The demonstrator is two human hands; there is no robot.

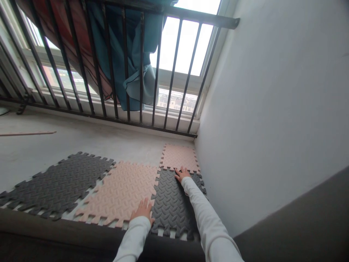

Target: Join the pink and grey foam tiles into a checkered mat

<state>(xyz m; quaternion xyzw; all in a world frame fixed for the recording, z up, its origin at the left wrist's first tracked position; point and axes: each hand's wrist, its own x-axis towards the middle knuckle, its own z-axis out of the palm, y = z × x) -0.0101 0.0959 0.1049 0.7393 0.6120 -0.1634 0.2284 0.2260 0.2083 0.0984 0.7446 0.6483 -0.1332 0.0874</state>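
Interlocking foam floor tiles lie on a concrete floor by a white wall. My right hand lies flat with fingers spread on the far edge of a dark grey tile, at its seam with a small pink tile. My left hand presses flat, fingers apart, on the near right corner of a larger pink tile, beside its joint with the grey tile. Both arms wear white sleeves. Neither hand holds anything.
Another dark grey tile lies at the left, touching the pink one. A black metal railing stands before a window with blue cloth hung on it. The white wall closes the right side. A thin stick lies at far left.
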